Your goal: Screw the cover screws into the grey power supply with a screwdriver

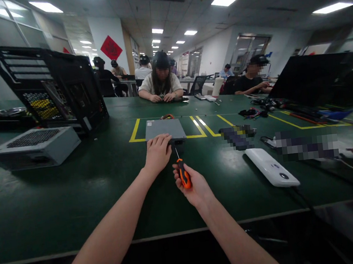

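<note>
One slim gray box [165,128] sat just beyond the hands, long axis running left-right. The left hand [156,153] was closer, draped palm-down over its near edge; the right hand [193,182] had fingers wrapped round one orange screwdriver [184,175] aimed at the box's near side, couldn't tell if touching. Left of the box: one chunkier gray unit [36,149], one black PC case [74,88]. Right: one white gadget [271,166].

Two grey boxes [164,129] [37,145], one orange-handled screwdriver [185,177], one computer case [77,90]
</note>
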Tool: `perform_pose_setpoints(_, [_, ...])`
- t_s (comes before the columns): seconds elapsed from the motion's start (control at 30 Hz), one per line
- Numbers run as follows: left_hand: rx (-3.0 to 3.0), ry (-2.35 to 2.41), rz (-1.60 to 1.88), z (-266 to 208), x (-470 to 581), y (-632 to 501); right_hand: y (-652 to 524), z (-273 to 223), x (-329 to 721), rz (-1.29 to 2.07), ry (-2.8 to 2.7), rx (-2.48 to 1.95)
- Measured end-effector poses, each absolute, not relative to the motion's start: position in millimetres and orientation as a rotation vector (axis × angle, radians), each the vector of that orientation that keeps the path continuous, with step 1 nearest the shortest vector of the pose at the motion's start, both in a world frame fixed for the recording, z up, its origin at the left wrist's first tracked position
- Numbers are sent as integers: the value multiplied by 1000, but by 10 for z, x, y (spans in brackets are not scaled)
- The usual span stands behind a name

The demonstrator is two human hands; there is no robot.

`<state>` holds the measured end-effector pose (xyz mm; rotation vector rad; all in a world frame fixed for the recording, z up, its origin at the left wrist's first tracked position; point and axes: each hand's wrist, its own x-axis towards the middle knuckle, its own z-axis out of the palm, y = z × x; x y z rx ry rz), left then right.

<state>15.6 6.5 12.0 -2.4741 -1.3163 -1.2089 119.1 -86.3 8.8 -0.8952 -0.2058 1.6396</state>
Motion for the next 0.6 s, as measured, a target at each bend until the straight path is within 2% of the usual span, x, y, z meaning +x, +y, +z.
perform_pose_setpoints(0.2, [-2443, -1237, -1104, 111, 35, 85, -860, 110, 1161, 1634, -223, -854])
perform_pose_setpoints(0.47, [-2417, -1273, -1182, 105, 39, 103, -853, 118, 1174, 1761, -216, -828])
perform_pose_setpoints(0.6, [-2388, -1296, -1211, 102, 73, 101, -841, 125, 1130, 1707, -219, -830])
